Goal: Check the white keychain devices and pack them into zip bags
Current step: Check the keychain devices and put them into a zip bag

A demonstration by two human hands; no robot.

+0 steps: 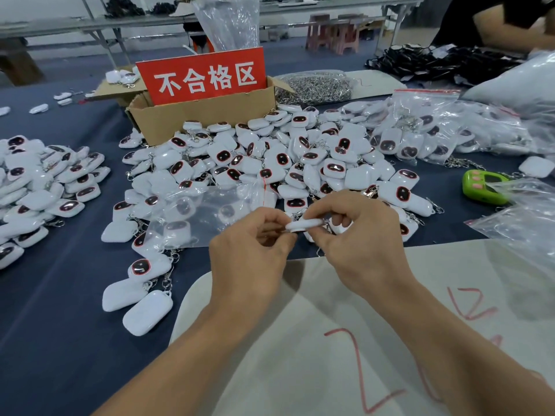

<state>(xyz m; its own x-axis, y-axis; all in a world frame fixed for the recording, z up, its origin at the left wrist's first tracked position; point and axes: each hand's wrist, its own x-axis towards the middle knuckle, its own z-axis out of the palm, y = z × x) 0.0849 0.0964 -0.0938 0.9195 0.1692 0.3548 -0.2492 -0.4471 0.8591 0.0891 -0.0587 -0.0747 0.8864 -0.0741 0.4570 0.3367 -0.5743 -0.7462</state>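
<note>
Both hands meet over the near edge of a big heap of white keychain devices (270, 157) with dark oval screens. My left hand (249, 250) and my right hand (360, 241) pinch one white keychain device (303, 225) between them, seen edge-on. An empty clear zip bag (207, 214) lies flat on the heap just left of my hands. A filled zip bag (417, 127) with a red seal stands at the right of the heap.
A cardboard box (198, 115) with a red sign stands behind the heap. Another pile of devices (45, 187) lies at the left. A green device (483, 186), more clear bags (522, 217), a bag of metal rings (315, 87) and another person's arm (516, 28) are at the right. A white board (330, 340) lies under my forearms.
</note>
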